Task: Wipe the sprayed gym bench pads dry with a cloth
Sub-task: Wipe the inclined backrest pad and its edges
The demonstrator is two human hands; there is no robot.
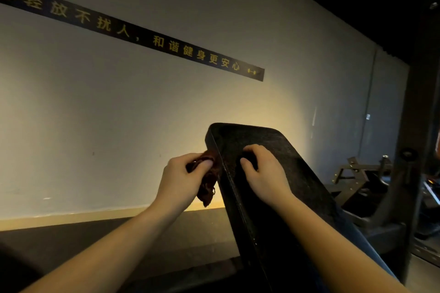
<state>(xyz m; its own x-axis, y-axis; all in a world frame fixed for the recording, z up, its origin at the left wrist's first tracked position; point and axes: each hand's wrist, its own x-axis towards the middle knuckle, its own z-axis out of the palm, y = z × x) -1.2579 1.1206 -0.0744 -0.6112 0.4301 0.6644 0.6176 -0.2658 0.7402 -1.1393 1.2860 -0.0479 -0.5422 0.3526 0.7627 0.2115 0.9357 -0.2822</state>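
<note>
The dark-red cloth [208,187] is rumpled, pinched in my left grip [181,178] against the left edge of the tilted black bench pad [307,188]. My right grip [264,173] curls on the pad's face; whether it holds anything, I cannot tell.

Dim gym corner on my feed.
I see a pale wall [95,107] with warm light pooling low on it and a black banner [133,31] with yellow characters slanting across. Pale skirting [71,217] meets the dark floor [114,242]. A dark machine frame [367,188] stands at the right.
</note>
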